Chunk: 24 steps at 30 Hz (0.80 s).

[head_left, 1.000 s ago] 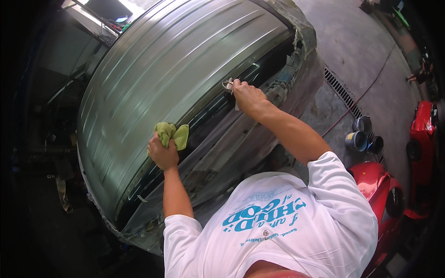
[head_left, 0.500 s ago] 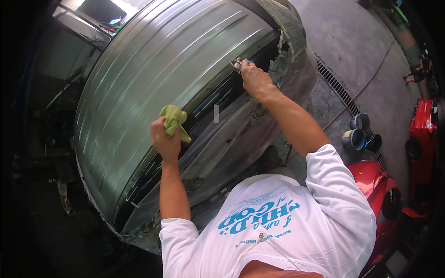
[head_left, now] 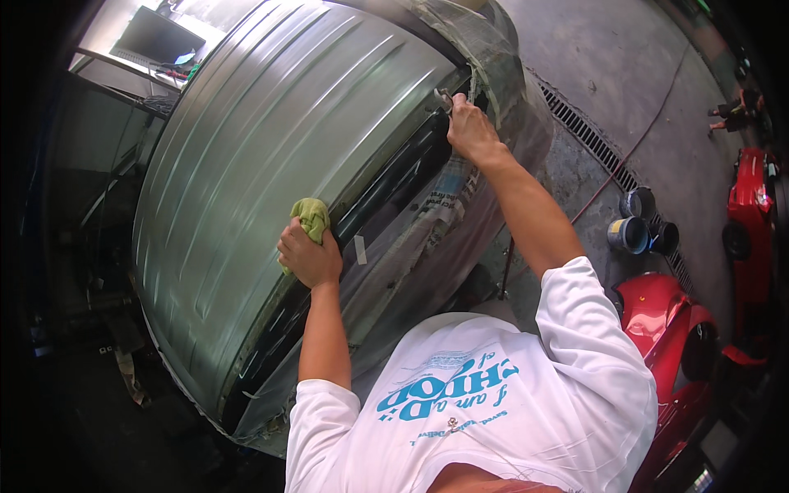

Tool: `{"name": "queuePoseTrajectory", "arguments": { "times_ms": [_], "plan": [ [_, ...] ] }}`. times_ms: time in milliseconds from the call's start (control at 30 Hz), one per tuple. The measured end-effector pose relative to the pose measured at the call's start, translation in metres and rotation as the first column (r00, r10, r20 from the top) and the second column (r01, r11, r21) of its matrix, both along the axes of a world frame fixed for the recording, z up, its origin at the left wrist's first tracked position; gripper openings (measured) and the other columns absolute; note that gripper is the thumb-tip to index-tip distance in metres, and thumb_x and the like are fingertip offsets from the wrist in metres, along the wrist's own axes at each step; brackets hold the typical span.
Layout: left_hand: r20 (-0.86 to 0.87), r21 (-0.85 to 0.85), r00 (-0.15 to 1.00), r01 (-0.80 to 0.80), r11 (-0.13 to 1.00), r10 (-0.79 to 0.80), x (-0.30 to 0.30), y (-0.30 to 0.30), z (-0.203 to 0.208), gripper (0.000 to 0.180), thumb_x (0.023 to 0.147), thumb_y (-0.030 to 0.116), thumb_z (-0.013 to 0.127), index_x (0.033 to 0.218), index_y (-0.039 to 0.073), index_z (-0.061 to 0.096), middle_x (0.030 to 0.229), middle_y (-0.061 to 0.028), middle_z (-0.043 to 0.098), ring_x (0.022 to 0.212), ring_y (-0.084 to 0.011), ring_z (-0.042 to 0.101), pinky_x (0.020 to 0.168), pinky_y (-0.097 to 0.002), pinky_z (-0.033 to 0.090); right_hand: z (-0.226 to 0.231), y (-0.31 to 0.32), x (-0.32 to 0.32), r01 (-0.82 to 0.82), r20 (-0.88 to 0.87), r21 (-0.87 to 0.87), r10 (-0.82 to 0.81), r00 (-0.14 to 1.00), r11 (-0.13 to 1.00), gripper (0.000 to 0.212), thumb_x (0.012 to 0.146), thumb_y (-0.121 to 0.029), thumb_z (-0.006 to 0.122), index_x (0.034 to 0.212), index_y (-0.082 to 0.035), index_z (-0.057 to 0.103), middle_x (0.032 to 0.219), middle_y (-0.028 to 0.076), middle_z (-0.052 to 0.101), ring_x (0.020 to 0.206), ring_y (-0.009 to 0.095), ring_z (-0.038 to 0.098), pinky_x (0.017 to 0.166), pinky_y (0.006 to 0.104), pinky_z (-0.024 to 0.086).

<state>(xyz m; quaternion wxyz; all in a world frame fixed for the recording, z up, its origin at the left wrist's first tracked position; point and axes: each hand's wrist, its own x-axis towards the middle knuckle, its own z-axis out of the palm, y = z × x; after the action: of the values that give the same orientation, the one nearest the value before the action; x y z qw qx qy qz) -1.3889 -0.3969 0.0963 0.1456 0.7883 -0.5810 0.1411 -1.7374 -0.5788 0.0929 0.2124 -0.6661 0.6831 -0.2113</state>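
My left hand (head_left: 310,256) is closed around a yellow-green cloth (head_left: 311,217), on the edge of a bare, ribbed metal vehicle roof (head_left: 271,164). Farther along the same edge, my right hand (head_left: 472,129) pinches a small greyish thing (head_left: 444,99); its kind is hard to make out. A glossy black strip (head_left: 394,177) runs beside the roof between my hands. Below that strip hangs clear masking film (head_left: 374,275), with printed paper (head_left: 446,193) by my right forearm. A short piece of pale tape (head_left: 360,251) sticks next to the strip.
On the concrete floor to the right stand several dark buckets (head_left: 629,235) beside a drain grate (head_left: 583,127). A thin hose (head_left: 637,146) crosses the floor. Red car parts (head_left: 657,316) lie at the lower right. A monitor (head_left: 158,37) sits on a shelf at the upper left.
My right hand has moved farther along the roof edge toward the far corner with the greyish thing. My left hand has turned, the cloth now against the roof edge. The view has shifted slightly.
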Motion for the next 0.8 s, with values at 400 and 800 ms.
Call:
{"name": "queuePoseTrajectory", "arguments": {
  "times_ms": [400, 800],
  "plan": [
    [-0.016, 0.017, 1.000, 0.010, 1.000, -0.010, 0.002, 0.000, -0.001, 0.058, 0.088, 0.028, 0.076, 0.138, 0.010, 0.054, 0.134, -0.0139, 0.057, 0.128, -0.0402, 0.054, 0.101, -0.0583, 0.042, 0.022, -0.024, 0.008, 0.066, -0.108, 0.202, -0.044, 0.993, 0.977, 0.043, 0.094, -0.007, 0.075, 0.128, 0.003, 0.051, 0.129, 0.030, 0.070, 0.122, 0.046, 0.070, 0.103, 0.0509, 0.061],
    [-0.002, 0.006, 0.999, 0.037, 0.999, -0.037, 0.000, -0.003, 0.000, 0.058, 0.088, 0.027, 0.075, 0.139, 0.010, 0.054, 0.134, -0.0142, 0.057, 0.126, -0.0402, 0.054, 0.098, -0.0576, 0.042, 0.010, -0.038, 0.000, 0.093, -0.063, 0.151, -0.084, 0.994, 0.984, 0.032, 0.098, -0.004, 0.063, 0.128, 0.003, 0.051, 0.128, 0.032, 0.070, 0.118, 0.047, 0.072, 0.102, 0.0539, 0.060]
  ]
}}
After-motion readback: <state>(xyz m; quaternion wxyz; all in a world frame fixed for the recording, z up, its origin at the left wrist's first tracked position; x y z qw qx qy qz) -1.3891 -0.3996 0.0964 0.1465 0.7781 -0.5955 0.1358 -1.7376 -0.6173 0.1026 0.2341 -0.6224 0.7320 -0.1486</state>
